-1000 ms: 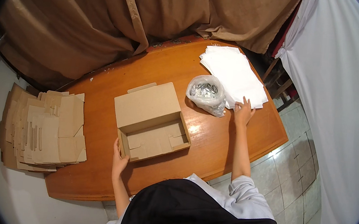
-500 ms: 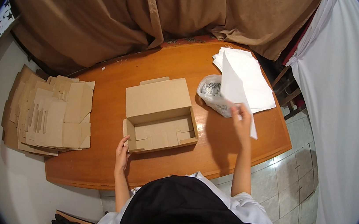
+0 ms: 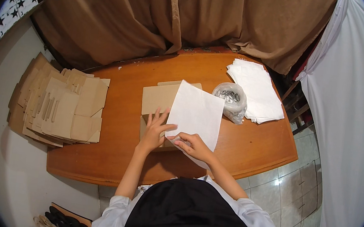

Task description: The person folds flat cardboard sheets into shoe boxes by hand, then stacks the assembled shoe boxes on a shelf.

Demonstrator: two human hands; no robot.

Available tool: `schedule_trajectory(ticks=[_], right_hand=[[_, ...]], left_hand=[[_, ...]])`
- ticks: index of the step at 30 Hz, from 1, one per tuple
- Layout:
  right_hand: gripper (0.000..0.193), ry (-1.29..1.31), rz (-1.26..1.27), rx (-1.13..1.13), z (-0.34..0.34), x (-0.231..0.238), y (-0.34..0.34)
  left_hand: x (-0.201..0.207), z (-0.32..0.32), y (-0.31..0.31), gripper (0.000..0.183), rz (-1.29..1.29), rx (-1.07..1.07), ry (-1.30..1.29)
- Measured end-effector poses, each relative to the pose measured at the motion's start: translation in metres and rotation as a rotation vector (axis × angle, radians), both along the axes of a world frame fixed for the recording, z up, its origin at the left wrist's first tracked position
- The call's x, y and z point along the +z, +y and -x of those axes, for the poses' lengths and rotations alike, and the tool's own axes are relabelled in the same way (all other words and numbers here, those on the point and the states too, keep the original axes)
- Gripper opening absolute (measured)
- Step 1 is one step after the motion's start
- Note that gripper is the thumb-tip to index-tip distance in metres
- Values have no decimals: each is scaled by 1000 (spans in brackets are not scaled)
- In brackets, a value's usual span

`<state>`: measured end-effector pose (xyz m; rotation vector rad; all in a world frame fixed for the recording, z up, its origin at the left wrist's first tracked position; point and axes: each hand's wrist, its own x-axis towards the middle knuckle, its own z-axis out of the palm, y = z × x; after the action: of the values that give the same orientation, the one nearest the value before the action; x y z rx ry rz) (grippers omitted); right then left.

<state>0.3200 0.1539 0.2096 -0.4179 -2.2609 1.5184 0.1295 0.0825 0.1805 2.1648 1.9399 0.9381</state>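
White sheet [image 3: 198, 111] lies over the open cardboard box [image 3: 161, 101], its near-left edge seemingly pinched by the right hand [image 3: 195, 147]; the left hand [image 3: 153, 133] has spread fingers (one reaching over that edge). It is off the paper stack [image 3: 256, 90] but not down inside the box, whose interior it largely hides. Farther out: a plastic bag [image 3: 237, 114] of small shiny pieces, and flattened cardboard [image 3: 63, 111].

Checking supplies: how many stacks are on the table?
2: a cardboard stack at the left of the table and a paper stack at its far right. No others seem hidden.
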Motion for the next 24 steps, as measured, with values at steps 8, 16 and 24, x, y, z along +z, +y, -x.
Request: schedule_trajectory(ticks=[8, 16, 24], right_hand=[[69, 233, 117, 92, -44, 4, 66], [77, 252, 69, 46, -29, 22, 82], [22, 273, 396, -320, 5, 14, 106]], left_hand=[[21, 42, 25, 14, -66, 110, -889], [84, 64, 55, 19, -192, 107, -790], [76, 78, 53, 24, -81, 5, -978]])
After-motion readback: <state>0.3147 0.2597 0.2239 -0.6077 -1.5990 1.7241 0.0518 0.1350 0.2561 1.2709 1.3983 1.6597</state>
